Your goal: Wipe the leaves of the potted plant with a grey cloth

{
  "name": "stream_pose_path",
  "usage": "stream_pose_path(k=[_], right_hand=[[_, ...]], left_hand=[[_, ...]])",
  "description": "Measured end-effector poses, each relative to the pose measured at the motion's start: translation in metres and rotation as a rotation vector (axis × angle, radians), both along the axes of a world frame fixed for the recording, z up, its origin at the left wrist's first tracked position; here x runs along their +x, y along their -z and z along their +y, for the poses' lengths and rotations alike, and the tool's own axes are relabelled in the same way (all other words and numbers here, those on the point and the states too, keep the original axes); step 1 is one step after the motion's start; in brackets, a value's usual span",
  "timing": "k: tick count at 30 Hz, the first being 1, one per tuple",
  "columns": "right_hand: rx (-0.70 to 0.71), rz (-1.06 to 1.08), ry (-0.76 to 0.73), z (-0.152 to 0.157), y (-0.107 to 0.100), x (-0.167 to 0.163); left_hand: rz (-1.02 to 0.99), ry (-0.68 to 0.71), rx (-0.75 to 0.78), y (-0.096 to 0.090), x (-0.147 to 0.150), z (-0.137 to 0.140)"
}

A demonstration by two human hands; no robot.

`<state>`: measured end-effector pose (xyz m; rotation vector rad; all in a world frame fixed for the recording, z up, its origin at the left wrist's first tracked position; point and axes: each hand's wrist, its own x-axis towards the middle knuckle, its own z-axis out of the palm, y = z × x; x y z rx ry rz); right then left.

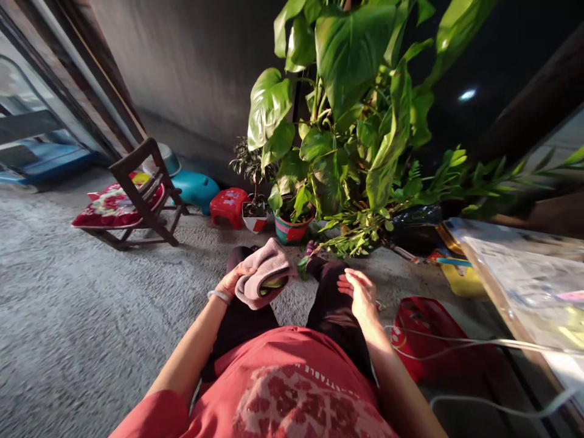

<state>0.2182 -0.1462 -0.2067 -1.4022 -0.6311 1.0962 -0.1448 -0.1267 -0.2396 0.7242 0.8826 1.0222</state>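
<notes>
My left hand [236, 281], with a pale band at its wrist, grips a folded pinkish-grey cloth [266, 267] above my left thigh. Something yellow-green [272, 283] shows within a fold of the cloth; what it is I cannot make out. Over my right thigh, my right hand [359, 293] is open, fingers stretched and a little apart, holding nothing. Just ahead of both hands stands a tall potted plant [322, 146] with big glossy leaves, some of its low stems reaching close to my knees.
Left stands a wooden chair [145, 198] with a red cushion [119, 204]. A red stool [228, 207], a blue plastic object [195, 187] and a small pot [254, 218] line the dark wall. At right are a cluttered table [515, 261], a red container [424, 334] and white cables [456, 342].
</notes>
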Motion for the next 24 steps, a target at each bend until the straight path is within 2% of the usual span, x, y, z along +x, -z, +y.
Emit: stream_pose_path(k=[5,11,18,24], right_hand=[[0.027,-0.031,-0.018,0.007,-0.003,-0.010],[-0.004,-0.051,-0.089,0.002,0.011,-0.021],[-0.011,-0.045,-0.123,0.007,0.017,-0.018],[-0.009,-0.051,-0.122,0.006,0.012,-0.018]], left_hand=[[-0.171,0.026,-0.119,0.000,0.002,0.004],[-0.086,0.058,-0.085,-0.004,0.006,0.001],[-0.037,0.104,-0.168,-0.015,-0.001,-0.004],[-0.123,0.001,-0.105,-0.007,0.004,0.001]])
